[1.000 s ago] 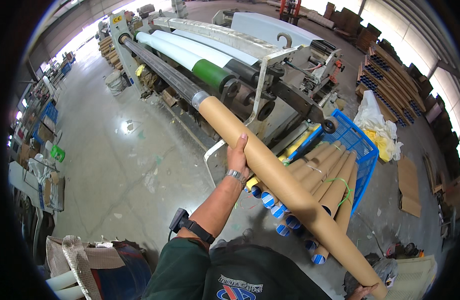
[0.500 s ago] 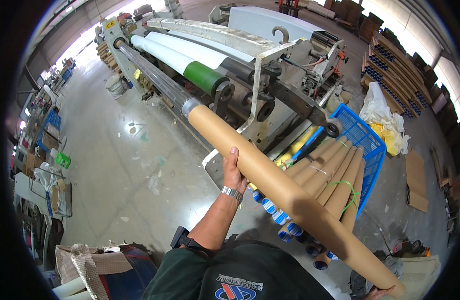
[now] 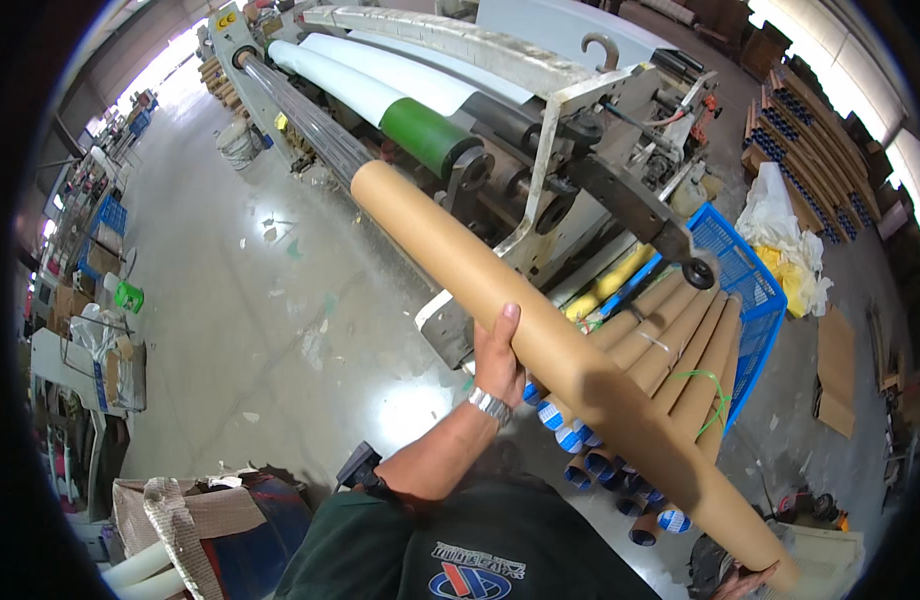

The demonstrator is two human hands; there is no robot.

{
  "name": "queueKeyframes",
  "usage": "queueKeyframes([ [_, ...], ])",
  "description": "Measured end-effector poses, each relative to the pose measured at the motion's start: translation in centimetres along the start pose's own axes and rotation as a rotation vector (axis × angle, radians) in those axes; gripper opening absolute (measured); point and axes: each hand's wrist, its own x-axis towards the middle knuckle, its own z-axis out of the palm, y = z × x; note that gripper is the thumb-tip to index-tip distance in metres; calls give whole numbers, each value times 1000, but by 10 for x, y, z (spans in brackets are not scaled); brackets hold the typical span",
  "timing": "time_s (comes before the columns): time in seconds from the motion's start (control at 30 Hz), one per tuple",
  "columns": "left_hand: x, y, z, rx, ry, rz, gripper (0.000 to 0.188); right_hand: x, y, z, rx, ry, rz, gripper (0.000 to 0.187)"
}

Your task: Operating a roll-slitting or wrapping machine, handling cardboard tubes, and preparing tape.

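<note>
A long brown cardboard tube slants across the view from the machine's shaft to the lower right. Its upper end sits around the end of a shiny metal shaft. My left hand grips the tube from below near its middle, thumb up along the near side. Close to the tube's lower end, my right hand holds it from underneath; only part of its fingers show. Beside the shaft, a green roller end carries white sheet material on the machine.
Under the held tube, several tied cardboard tubes with blue-marked ends lie in a blue plastic crate. The machine's metal frame and a dark swing arm stand close by. A wrapped bundle is at lower left.
The tube has slid farther up and left over the shaft, covering more of it. My left hand stays on it, now lower and more to the right in view. The view has shifted slightly.
</note>
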Motion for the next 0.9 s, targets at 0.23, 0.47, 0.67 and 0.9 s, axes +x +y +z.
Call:
queueKeyframes([
  [0.23, 90, 49, -50, 1, -46, 37, 39, -25, 37, -10, 1149, -27, 991, 45],
  [0.47, 195, 177, -123, -89, -116, 83, 36, -152, -235, 201, 1197, -463, 1106, 42],
  [0.67, 129, 175, -306, 343, 49, -313, 39, -191, -452, 329, 197, -1216, -773, 43],
  [0.9, -1, 244, -594, 349, 799, -451, 12, -189, -530, 457, -415, -1262, -581, 90],
])
